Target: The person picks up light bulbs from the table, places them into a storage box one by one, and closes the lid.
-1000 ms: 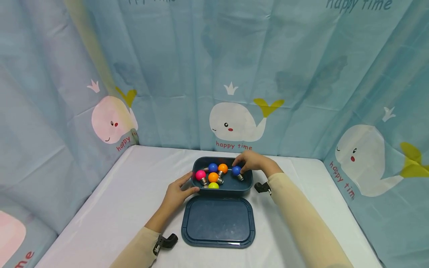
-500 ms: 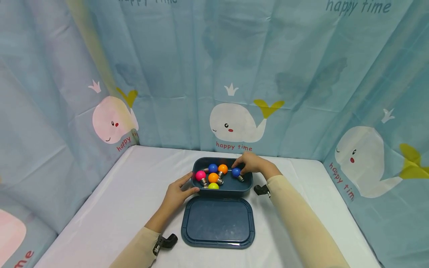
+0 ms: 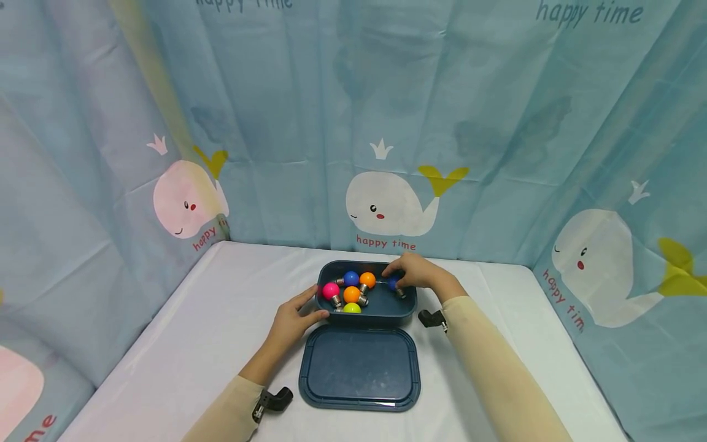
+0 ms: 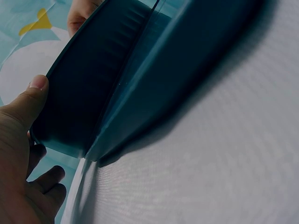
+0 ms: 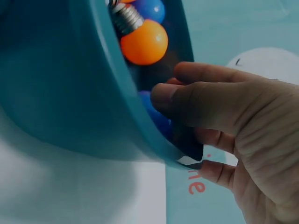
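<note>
A dark blue plastic box point(image 3: 381, 319) holds several colourful light bulbs. My left hand point(image 3: 291, 320) holds the box's left end, its thumb against the wall point(image 4: 79, 98) in the left wrist view. At the right end, my right hand point(image 3: 415, 270) reaches over the rim and pinches a blue bulb point(image 3: 393, 283), partly covered by the fingers. In the right wrist view the thumb lies against this blue bulb point(image 5: 156, 114). To the left lie a pink bulb point(image 3: 331, 290), two orange bulbs, another blue bulb point(image 3: 351, 279) and a yellow bulb point(image 3: 351, 308).
The flat dark blue lid point(image 3: 360, 368) lies on the white tablecloth point(image 3: 221, 331) just in front of the box. A pale blue curtain point(image 3: 287, 202) printed with whales hangs behind and along both sides of the table.
The blue bulb at my right hand has shifted slightly right, with more of it now behind the fingers. The left hand, box and lid have stayed in place.
</note>
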`<state>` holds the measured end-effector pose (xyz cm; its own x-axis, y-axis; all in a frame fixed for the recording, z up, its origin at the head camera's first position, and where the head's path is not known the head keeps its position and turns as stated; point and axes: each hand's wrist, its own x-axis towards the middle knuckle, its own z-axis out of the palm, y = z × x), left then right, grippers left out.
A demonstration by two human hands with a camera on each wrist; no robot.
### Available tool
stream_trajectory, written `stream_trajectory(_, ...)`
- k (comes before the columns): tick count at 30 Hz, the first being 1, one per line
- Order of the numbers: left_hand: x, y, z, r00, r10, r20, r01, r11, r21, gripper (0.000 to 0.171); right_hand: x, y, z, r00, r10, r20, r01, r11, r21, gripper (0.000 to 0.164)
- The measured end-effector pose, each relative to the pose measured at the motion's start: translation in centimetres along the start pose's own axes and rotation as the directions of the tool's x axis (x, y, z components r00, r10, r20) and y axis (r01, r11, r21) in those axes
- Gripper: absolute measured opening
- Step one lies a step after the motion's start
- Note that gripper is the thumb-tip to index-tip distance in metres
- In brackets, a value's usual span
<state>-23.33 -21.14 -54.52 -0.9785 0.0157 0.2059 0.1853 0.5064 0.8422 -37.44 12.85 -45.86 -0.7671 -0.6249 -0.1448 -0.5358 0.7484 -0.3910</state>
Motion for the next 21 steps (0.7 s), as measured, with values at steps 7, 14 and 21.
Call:
stream_trajectory(7,-0.1,0.1,0.0,1.000,-0.007,-0.001,0.006,1.000,-0.002,0.081,-1.2,-0.3,0.1,0.992,-0.043,-0.115,0.047,0.998,0.029,0.036)
stream_trajectory(14,-0.1,0.0,0.1,1.000,-0.007,-0.001,0.007,1.000,0.007,0.081,-3.4,-1.2,0.0,0.968,-0.058,-0.245,0.069,0.997,0.034,0.034)
stream_trajectory(21,0.1,0.1,0.0,1.000,-0.008,0.009,0.008,1.000,0.020,0.085,-6.3,-2.2,0.7,0.933,-0.035,-0.359,0.055,0.997,0.046,0.036)
